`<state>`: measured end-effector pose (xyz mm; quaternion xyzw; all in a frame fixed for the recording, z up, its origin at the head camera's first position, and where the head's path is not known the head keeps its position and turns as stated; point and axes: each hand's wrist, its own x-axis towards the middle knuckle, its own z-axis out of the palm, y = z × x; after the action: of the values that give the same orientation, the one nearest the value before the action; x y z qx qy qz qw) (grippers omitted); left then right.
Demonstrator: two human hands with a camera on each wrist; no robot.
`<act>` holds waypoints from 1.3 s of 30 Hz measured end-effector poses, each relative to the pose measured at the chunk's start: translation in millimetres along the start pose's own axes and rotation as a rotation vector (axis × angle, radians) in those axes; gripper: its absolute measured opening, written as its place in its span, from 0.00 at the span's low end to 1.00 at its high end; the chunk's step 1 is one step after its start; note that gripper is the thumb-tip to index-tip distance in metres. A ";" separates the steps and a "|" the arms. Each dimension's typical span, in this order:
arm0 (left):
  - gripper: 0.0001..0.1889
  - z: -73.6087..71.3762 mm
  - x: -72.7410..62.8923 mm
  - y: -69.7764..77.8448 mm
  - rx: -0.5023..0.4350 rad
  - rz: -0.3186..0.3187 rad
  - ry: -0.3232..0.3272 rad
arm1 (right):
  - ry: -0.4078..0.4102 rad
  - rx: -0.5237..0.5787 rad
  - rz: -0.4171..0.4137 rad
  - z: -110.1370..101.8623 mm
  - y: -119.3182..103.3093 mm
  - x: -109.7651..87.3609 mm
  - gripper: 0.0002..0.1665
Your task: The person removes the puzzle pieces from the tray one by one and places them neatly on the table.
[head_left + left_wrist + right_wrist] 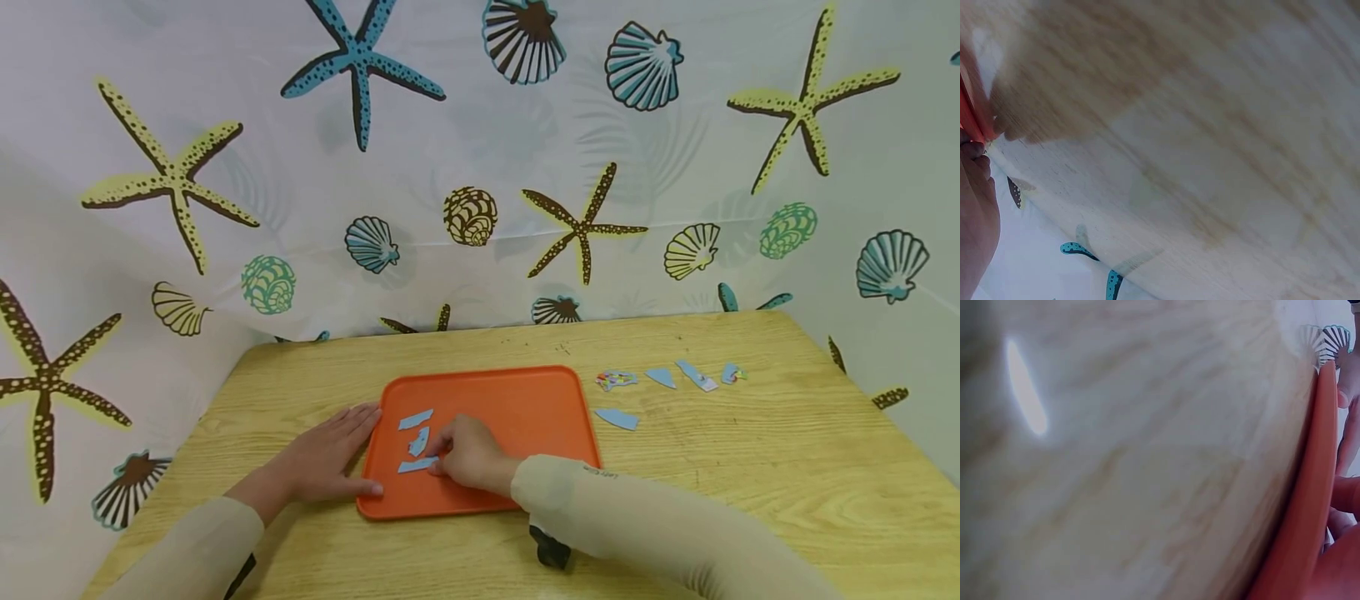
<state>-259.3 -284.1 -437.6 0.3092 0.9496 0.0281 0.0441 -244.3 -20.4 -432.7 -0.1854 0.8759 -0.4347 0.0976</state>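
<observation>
My right hand [468, 452] is over the orange tray [517, 400], its thumb and fingers curled at the right end of a light-blue paper strip [415, 466]. Above that strip on the tray lie a small light-blue piece with a printed patch [419, 442] and another light-blue strip [416, 420]. Flat at the tray's left side is my left hand [326, 454], fingers extended along the edge and thumb on the near-left rim. The left wrist view catches part of the left hand [977, 206] beside the tray's edge; the right wrist view mostly takes in tabletop and the tray's side [1310, 506].
Right of the tray, on the wood-grain table [750, 467], lie a multicoloured cutout [617, 380], several light-blue pieces including a pointed one [617, 418], and a strip with a pale end [696, 375]. A cloth printed with starfish and shells [450, 275] hangs behind the table.
</observation>
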 end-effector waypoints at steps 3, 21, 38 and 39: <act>0.59 -0.3 -0.4 0.3 -0.003 -0.001 0.003 | 0.001 0.001 0.000 0.8 0.9 0.5 0.03; 0.59 -1.0 -1.4 1.1 -0.006 0.000 0.007 | 0.007 0.136 -0.067 0.7 8.2 3.5 0.02; 0.59 -0.9 -1.0 1.6 -0.003 -0.012 -0.008 | 0.024 0.254 -0.060 -5.1 4.7 -4.0 0.04; 0.59 -1.0 -0.8 1.6 -0.003 -0.011 -0.007 | 0.026 0.255 -0.058 -6.2 4.3 -3.7 0.04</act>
<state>-257.9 -283.4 -436.4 0.3038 0.9511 0.0281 0.0481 -244.0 -12.0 -432.3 -0.1912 0.8089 -0.5476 0.0961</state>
